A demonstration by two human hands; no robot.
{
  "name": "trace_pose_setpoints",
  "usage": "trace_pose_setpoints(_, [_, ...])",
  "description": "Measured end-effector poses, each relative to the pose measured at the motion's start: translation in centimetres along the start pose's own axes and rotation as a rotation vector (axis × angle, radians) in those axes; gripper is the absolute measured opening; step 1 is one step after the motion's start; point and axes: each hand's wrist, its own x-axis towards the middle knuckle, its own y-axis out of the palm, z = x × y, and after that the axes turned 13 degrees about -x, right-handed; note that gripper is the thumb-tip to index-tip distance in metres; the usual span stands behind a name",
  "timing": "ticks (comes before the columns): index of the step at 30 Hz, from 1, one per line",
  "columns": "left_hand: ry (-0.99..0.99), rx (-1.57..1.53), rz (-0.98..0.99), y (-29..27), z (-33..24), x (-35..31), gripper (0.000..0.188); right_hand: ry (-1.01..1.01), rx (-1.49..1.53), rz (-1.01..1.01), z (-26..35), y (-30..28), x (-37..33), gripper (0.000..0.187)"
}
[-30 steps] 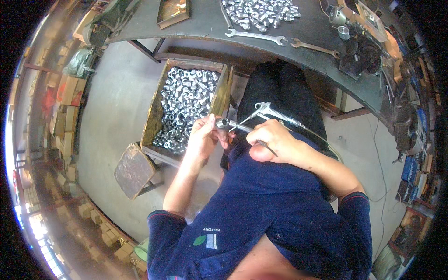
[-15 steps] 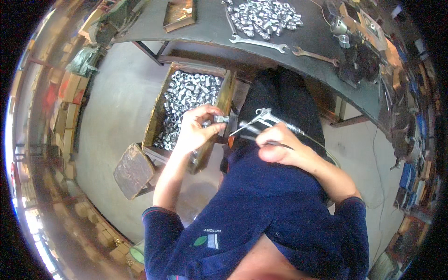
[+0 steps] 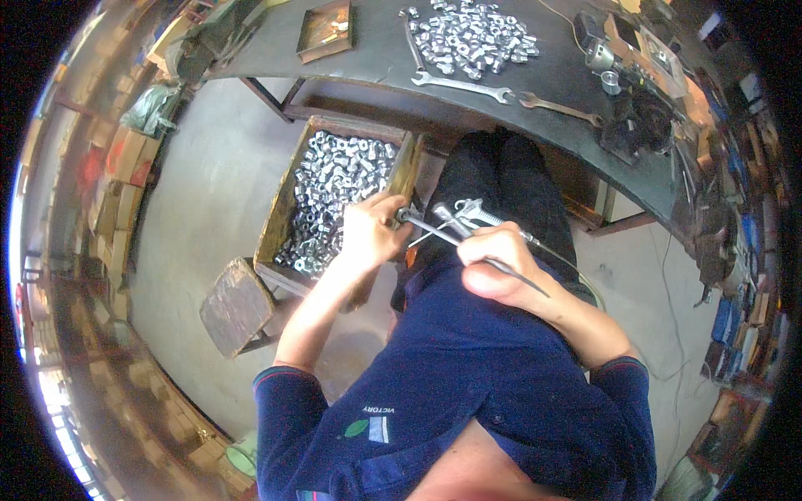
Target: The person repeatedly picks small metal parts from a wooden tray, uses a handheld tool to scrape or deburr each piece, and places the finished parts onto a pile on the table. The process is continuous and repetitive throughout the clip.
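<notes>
My left hand (image 3: 368,235) is closed on a small metal fitting (image 3: 403,215), mostly covered by the fingers, beside the right edge of a wooden crate (image 3: 409,163). My right hand (image 3: 494,250) grips a slim metal rod tool (image 3: 436,231) with a dark rear end. The tool's far tip meets the fitting at my left fingers. A short, thicker metal bar (image 3: 451,220) also sticks out from the right hand. A silver air blow gun (image 3: 478,215) lies close against that hand; whether the fingers hold it too, I cannot tell. Several similar fittings (image 3: 342,171) fill the crate.
On the dark workbench (image 3: 376,63) ahead are a pile of fittings (image 3: 476,37), open-end wrenches (image 3: 464,85), a shallow tray (image 3: 326,33) and a metal device (image 3: 606,58). A worn stool (image 3: 238,309) stands left of the crate. An air hose (image 3: 568,260) runs rightward.
The rod tool has come round so its tip reaches the fitting. My left fingers have closed further over the fitting, which showed more before. The whole view has shifted slightly.
</notes>
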Motion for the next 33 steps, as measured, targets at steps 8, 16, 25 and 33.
trace_pose_setpoints(8, [-0.020, 0.057, 0.187, 2.9, 1.7, 3.9, 0.032, -0.275, -0.322, -0.209, -2.9, 0.0, -0.3, 0.021])
trace_pose_setpoints(16, [-0.174, -0.866, -0.061, 2.5, 3.0, 22.4, 0.054, -0.118, -0.237, -0.289, -2.7, -1.5, -2.5, 0.028])
trace_pose_setpoints(25, [-0.308, -0.609, 0.127, -3.7, 5.1, 13.2, 0.046, -0.155, -0.234, -0.188, -3.2, -0.4, -2.6, 0.033])
trace_pose_setpoints(33, [-0.465, 0.297, 0.730, -9.2, 10.2, -4.2, 0.045, -0.078, -0.231, -0.111, -2.4, 0.2, -1.8, 0.018])
